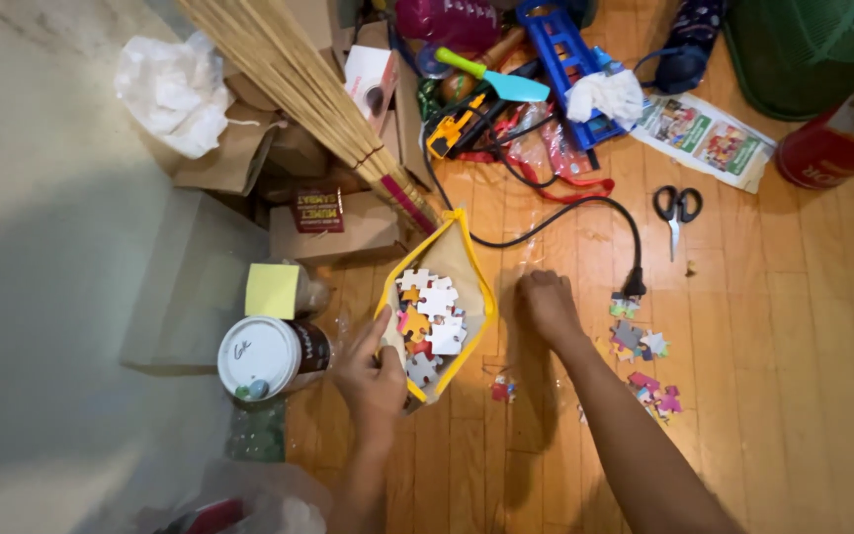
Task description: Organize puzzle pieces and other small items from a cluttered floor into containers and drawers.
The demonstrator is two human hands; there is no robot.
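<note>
A tan pouch with a yellow zip edge (pixel 459 259) lies open on the wooden floor, with several jigsaw pieces (pixel 431 316) inside it. My left hand (pixel 372 376) grips the pouch's near left edge. My right hand (pixel 549 304) is closed into a fist just right of the pouch, resting on the floor; whether it holds anything is hidden. More loose jigsaw pieces (pixel 641 354) lie scattered to the right of my right forearm, and one small piece (pixel 501 389) lies between my arms.
A lidded paper cup (pixel 261 357) and a yellow sticky pad (pixel 272 290) sit left of the pouch. A black cable with plug (pixel 635 287), scissors (pixel 677 208), a broom (pixel 298 79), cardboard boxes, toys and a red can (pixel 837 138) crowd the far side.
</note>
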